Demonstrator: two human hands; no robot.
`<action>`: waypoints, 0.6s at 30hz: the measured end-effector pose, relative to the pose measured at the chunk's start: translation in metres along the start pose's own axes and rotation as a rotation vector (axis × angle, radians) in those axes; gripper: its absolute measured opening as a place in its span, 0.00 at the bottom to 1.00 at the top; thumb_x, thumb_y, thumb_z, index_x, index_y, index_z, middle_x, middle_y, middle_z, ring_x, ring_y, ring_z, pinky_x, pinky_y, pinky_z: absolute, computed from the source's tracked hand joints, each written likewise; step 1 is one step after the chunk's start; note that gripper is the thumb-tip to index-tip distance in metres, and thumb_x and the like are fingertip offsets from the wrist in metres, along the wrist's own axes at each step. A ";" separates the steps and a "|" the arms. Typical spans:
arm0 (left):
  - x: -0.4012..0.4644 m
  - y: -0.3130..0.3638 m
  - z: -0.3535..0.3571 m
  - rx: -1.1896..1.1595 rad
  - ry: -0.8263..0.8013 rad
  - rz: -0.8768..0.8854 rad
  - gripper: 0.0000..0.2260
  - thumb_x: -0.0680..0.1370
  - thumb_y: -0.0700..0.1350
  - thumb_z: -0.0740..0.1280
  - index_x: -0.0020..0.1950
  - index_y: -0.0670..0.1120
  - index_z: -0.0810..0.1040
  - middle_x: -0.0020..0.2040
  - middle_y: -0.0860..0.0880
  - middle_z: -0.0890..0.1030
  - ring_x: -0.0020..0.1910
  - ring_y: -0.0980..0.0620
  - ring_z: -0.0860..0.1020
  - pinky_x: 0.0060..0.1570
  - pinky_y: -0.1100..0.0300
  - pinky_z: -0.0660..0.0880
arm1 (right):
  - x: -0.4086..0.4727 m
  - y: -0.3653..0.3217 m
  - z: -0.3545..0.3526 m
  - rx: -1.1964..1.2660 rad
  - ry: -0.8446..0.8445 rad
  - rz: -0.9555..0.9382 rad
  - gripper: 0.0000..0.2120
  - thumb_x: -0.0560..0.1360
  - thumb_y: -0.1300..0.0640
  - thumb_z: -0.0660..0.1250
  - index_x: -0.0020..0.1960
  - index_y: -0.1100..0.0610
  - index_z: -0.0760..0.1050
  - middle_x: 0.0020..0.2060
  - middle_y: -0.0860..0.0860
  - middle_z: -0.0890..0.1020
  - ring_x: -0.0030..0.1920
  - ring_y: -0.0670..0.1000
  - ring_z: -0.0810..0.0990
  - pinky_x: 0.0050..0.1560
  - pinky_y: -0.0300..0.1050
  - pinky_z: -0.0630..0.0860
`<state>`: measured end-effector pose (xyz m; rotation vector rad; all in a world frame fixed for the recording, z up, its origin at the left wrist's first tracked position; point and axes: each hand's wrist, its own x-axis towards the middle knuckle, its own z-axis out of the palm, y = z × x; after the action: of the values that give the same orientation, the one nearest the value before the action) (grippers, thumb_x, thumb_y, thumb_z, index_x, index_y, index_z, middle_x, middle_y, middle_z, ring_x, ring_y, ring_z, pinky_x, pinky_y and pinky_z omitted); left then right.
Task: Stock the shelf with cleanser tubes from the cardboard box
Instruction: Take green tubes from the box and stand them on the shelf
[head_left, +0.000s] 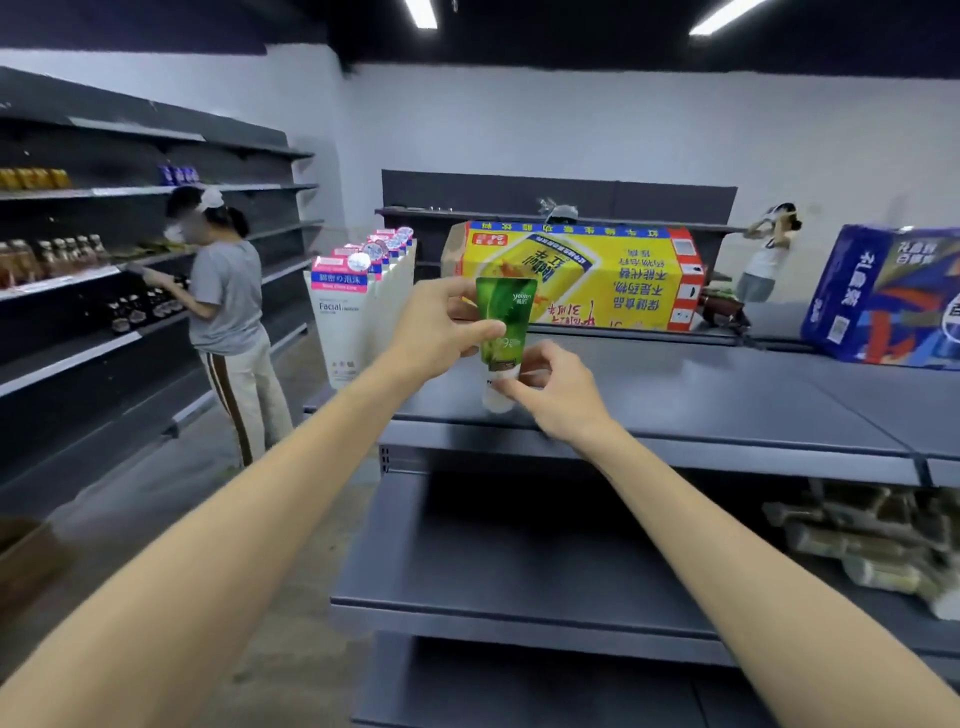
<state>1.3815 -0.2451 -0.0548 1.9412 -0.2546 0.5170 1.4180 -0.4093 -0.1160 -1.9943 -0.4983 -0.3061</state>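
A green cleanser tube with a white cap stands cap-down near the front edge of the grey top shelf. My left hand grips its upper green part. Lower down, my right hand pinches the white end by the cap. A row of several white and pink facial cleanser tubes stands at the shelf's left end, to the left of my hands. A brown cardboard box shows at the far left edge, low down, with its contents hidden.
A yellow carton lies at the back of the top shelf, and a blue package lies at its right. Packets fill the right of the lower shelf. A person stands at the left wall shelves; another person stands far back.
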 end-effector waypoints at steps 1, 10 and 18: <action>0.002 -0.008 0.001 -0.001 0.002 -0.010 0.09 0.74 0.39 0.75 0.45 0.51 0.80 0.43 0.44 0.85 0.42 0.47 0.82 0.48 0.41 0.82 | 0.002 0.004 0.004 -0.008 -0.003 0.011 0.15 0.70 0.51 0.77 0.50 0.54 0.76 0.44 0.46 0.83 0.45 0.46 0.84 0.49 0.44 0.80; 0.054 -0.049 0.001 0.043 0.105 -0.062 0.09 0.75 0.41 0.73 0.54 0.48 0.78 0.47 0.48 0.84 0.46 0.50 0.83 0.49 0.49 0.83 | 0.053 0.012 0.035 -0.035 -0.003 0.089 0.16 0.71 0.49 0.77 0.52 0.53 0.75 0.46 0.47 0.83 0.44 0.44 0.82 0.42 0.36 0.73; 0.092 -0.076 0.027 0.029 0.353 -0.126 0.12 0.77 0.35 0.67 0.59 0.43 0.78 0.51 0.48 0.83 0.50 0.51 0.81 0.54 0.55 0.78 | 0.121 0.033 0.057 -0.043 0.015 0.120 0.14 0.71 0.51 0.77 0.48 0.53 0.73 0.45 0.48 0.84 0.47 0.50 0.83 0.48 0.44 0.78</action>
<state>1.5002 -0.2327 -0.0835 1.8417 0.0999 0.7690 1.5403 -0.3459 -0.1173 -2.0526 -0.3630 -0.2592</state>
